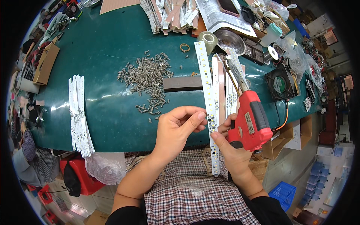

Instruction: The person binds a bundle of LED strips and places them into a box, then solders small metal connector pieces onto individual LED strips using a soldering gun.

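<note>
Holding the LED strip (209,108) at the table (112,75) edge: left hand (176,129) pinches it between thumb and fingers at 9 o'clock; right hand (230,146), fingers curled, grips the red soldering gun (250,122) at 3 o'clock. Steadying the strip and keeping fingertips off the pad probably gives a clean joint.

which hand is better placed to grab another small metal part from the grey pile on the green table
Left. The left hand only pinches the long white LED strip and sits just below the pile of small metal parts. The right hand is full with the red soldering gun.
</note>
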